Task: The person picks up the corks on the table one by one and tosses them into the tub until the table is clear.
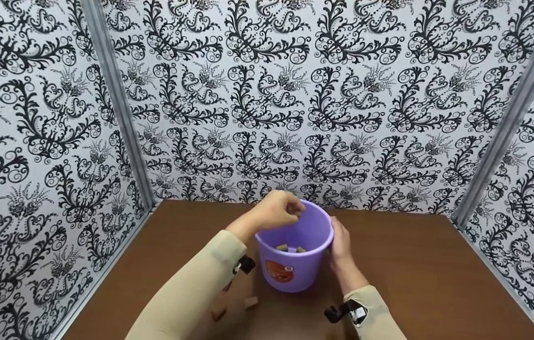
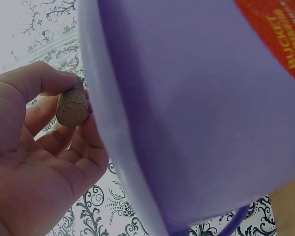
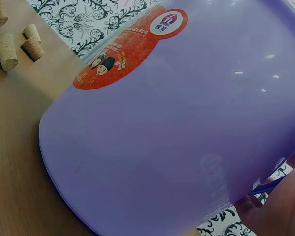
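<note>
A purple bucket point(image 1: 295, 271) with an orange-red label stands on the brown table, its mouth facing up. Over its left rim, my left hand point(image 1: 276, 210) pinches a cork point(image 2: 73, 107) between thumb and fingers, the round end showing in the left wrist view. My right hand point(image 1: 341, 241) holds the bucket at its right side near the rim; part of that hand is hidden behind the wall. Inside the bucket lie a few corks point(image 1: 282, 247). More corks point(image 3: 6, 51) lie on the table to the left of the bucket.
The brown table point(image 1: 413, 274) is enclosed by panels point(image 1: 271, 104) with a black-and-white scroll pattern and grey corner posts. The bucket's handle point(image 3: 268, 187) hangs close to my right hand. My left forearm point(image 1: 191, 283) passes above the loose corks.
</note>
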`<state>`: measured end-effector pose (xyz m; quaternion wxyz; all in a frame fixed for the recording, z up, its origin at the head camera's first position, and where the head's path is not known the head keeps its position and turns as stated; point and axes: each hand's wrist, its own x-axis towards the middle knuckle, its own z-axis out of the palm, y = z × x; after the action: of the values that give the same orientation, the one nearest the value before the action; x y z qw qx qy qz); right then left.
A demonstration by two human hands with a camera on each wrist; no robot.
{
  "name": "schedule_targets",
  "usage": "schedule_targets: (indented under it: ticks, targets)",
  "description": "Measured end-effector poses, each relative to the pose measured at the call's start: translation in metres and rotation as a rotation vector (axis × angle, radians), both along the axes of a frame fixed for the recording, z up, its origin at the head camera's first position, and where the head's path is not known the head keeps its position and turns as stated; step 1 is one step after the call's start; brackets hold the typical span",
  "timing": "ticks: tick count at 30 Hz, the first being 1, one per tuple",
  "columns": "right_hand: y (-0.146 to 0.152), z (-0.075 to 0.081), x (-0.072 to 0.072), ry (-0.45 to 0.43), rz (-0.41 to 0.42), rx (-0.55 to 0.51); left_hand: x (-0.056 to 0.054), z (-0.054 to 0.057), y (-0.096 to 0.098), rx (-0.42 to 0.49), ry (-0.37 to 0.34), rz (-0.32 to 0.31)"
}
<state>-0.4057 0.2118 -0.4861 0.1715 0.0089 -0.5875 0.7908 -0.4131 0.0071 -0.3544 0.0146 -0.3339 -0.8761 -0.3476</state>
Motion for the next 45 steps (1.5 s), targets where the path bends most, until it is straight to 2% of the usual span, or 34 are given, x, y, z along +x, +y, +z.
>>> schedule_targets:
  ticks: [7, 11, 17, 21, 27, 31, 34, 41, 45]
  targets:
    - [0.001, 0.001, 0.0, -0.006, -0.011, -0.005, -0.002, 0.011, 0.007, -0.027, -0.002, -0.011]
    - [0.0, 0.001, -0.001, 0.008, -0.023, -0.005, -0.006, 0.013, 0.008, -0.026, -0.02, -0.004]
    - [0.0, 0.002, -0.001, 0.005, -0.013, -0.013, -0.015, 0.009, 0.007, -0.035, -0.037, 0.009]
    - [0.0, 0.003, 0.0, 0.01, 0.003, -0.006, -0.018, 0.005, 0.005, -0.03, -0.043, 0.007]
    - [-0.001, 0.003, 0.001, 0.009, 0.006, 0.012, -0.017, 0.001, 0.002, -0.021, -0.061, 0.01]
    - [0.0, 0.002, 0.002, 0.013, 0.015, 0.002, -0.019, -0.001, 0.004, -0.042, 0.006, 0.003]
    - [0.0, 0.002, 0.001, 0.022, 0.024, -0.003, -0.019, -0.001, 0.004, -0.04, 0.041, 0.022]
    - [0.0, 0.003, 0.001, 0.02, 0.008, -0.003, -0.016, -0.002, 0.0, 0.019, 0.013, 0.065]
    - [-0.001, 0.002, 0.002, 0.022, 0.011, -0.002, -0.013, -0.005, -0.007, 0.017, 0.02, 0.067]
